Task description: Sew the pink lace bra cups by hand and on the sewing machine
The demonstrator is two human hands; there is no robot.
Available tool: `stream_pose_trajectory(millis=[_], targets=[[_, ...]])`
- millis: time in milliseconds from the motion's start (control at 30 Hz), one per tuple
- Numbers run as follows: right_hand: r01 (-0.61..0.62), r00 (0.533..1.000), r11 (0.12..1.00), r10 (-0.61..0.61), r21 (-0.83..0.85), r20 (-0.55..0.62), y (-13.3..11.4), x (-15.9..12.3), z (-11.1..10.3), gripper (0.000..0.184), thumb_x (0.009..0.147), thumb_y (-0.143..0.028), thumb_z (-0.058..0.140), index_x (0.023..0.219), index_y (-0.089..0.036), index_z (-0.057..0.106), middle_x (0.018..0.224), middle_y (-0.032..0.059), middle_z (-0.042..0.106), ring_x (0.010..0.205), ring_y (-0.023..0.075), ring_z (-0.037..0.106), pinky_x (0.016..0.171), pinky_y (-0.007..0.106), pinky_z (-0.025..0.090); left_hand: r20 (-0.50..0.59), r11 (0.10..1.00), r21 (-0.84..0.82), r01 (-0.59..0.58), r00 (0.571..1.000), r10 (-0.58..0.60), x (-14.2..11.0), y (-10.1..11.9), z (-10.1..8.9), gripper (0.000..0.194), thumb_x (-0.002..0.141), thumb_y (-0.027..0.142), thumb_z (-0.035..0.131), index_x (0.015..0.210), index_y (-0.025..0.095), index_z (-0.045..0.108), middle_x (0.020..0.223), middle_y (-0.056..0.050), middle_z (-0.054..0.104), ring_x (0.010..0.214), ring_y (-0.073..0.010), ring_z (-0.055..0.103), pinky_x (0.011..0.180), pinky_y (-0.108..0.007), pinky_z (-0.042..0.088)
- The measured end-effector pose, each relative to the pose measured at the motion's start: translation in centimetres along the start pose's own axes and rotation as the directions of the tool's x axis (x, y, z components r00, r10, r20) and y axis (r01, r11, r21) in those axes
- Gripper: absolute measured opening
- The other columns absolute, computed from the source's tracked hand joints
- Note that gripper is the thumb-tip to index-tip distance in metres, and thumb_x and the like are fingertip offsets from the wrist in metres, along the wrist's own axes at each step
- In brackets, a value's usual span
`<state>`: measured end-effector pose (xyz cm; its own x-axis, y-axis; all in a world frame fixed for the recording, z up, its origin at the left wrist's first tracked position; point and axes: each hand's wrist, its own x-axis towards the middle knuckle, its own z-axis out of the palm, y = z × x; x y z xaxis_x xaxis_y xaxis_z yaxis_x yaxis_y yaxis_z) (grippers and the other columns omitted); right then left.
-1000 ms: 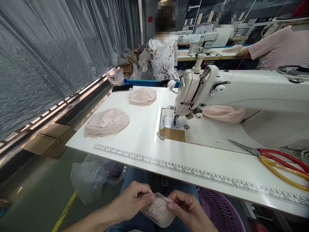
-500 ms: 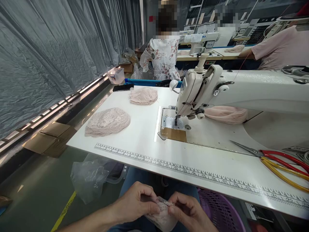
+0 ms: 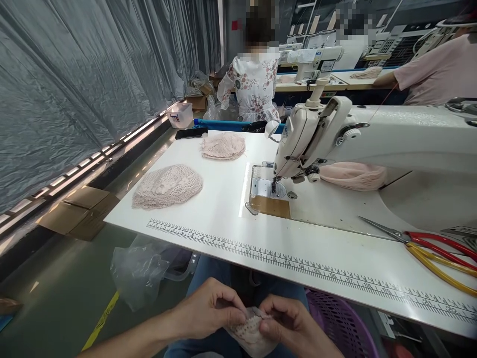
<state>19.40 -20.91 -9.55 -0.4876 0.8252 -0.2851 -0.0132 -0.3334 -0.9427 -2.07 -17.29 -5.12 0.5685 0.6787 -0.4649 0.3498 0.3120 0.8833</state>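
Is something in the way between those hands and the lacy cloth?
Nothing visible is: the left hand and right hand both pinch the lacy cloth directly with bare fingers.

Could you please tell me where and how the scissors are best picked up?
Probably by the red and yellow handles, with the right hand coming from the near right side. The scissors lie on the sewing table, blades pointing left and away, handles spread towards the view's right edge, so that grip should stay clear of the blades.

Grey curtain (image 3: 97,74), cardboard box (image 3: 80,214), yellow floor tape (image 3: 100,323), possibly a phone (image 3: 191,133)
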Motion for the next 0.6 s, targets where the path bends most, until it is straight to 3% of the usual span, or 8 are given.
stream_pose_trajectory(millis=[167, 400, 600], targets=[[-0.003, 1.000, 1.000, 0.003, -0.023, 0.026, -0.8, 0.3, 0.1, 0.034, 0.076, -0.050, 0.070, 0.073, -0.016, 0.067, 0.066, -0.0010, 0.056, 0.062, 0.0129, 0.047, 0.057, 0.024, 0.035, 0.014, 1.000, 0.025, 0.017, 1.000, -0.017, -0.3, 0.8, -0.3, 0.019, 0.077, 0.028, 0.064, 0.082, 0.015, 0.078, 0.071, -0.003, 0.071, 0.065, -0.0141, 0.059, 0.062, -0.020, 0.044], [-0.049, 0.999, 0.979, 0.049, -0.198, -0.008, -1.3, 0.2, 0.0, 0.025, 0.072, -0.042, 0.071, 0.069, -0.018, 0.067, 0.063, -0.0022, 0.055, 0.063, 0.0146, 0.046, 0.059, 0.024, 0.033, 0.001, 0.999, 0.049, 0.015, 1.000, -0.015, -0.5, 0.8, -0.4, 0.017, 0.075, 0.021, 0.063, 0.083, 0.015, 0.078, 0.072, -0.003, 0.072, 0.065, -0.0139, 0.060, 0.063, -0.019, 0.044], [-0.072, 0.997, 0.962, 0.064, -0.264, -0.041, -1.2, 0.0, 0.0, 0.033, 0.074, -0.049, 0.066, 0.065, -0.018, 0.063, 0.061, -0.0018, 0.053, 0.062, 0.0149, 0.044, 0.058, 0.025, 0.031, 0.022, 0.998, 0.052, 0.024, 0.999, -0.025, -0.4, 0.7, -0.4, 0.018, 0.076, 0.019, 0.061, 0.084, 0.015, 0.078, 0.074, -0.004, 0.072, 0.068, -0.0149, 0.061, 0.064, -0.019, 0.044]])
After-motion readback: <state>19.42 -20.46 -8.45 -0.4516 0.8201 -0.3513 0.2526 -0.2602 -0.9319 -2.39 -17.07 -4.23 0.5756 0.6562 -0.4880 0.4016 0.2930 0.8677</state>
